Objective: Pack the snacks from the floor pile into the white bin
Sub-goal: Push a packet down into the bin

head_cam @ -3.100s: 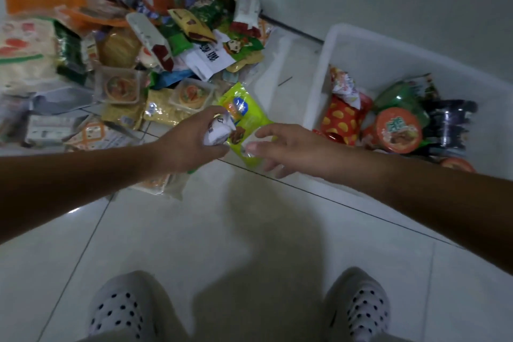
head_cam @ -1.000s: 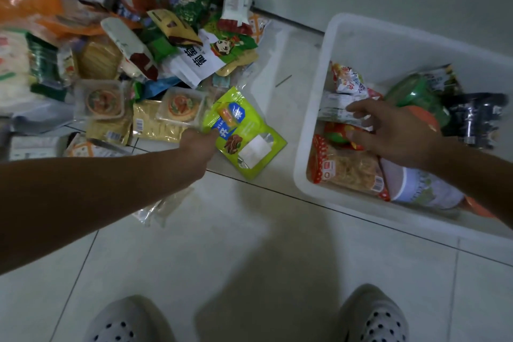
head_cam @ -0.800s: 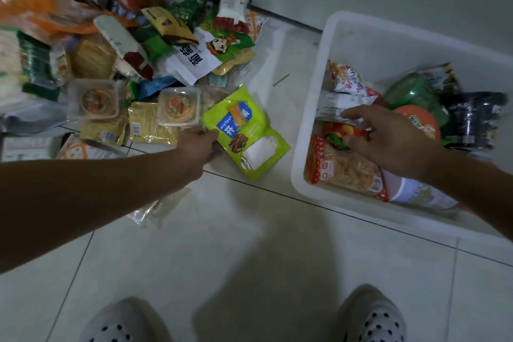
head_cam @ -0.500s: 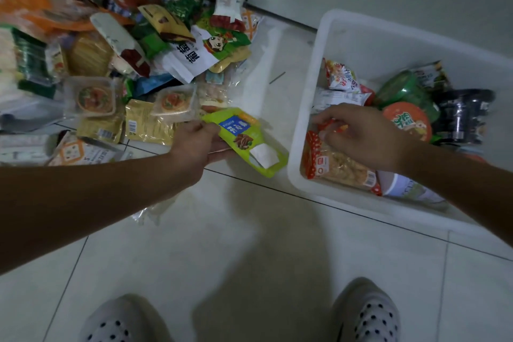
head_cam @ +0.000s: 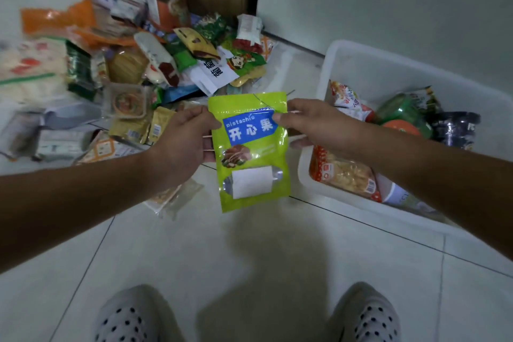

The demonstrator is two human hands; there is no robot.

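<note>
Fingers of the left hand (head_cam: 183,141) are closed on the left edge of the green pistachio pouch (head_cam: 251,150), thumb across the front near the blue label and the other fingertips behind the film. Fingers of the right hand (head_cam: 311,125) are pinched on the pouch's upper right edge, thumb tip on the front at the label's corner, remaining fingers curled behind and below.

Both forearms reach forward from the lower corners of the view and converge at the pouch, wrists roughly level, backs of the hands turned upward.

The pouch hangs upright, clear of the tiled floor (head_cam: 249,253), its label facing the camera. It sits between the snack pile (head_cam: 133,72) on the left and the white bin (head_cam: 347,64) on the right, just beside the bin's near left corner and outside its rim.

The bin already holds several items, including an orange-and-clear packet (head_cam: 344,172) at its near end, a red-topped cup (head_cam: 402,128), a green container (head_cam: 399,111) and a dark tub (head_cam: 455,128) toward the far side.

Two spotted slippers (head_cam: 125,319) show at the bottom edge.
</note>
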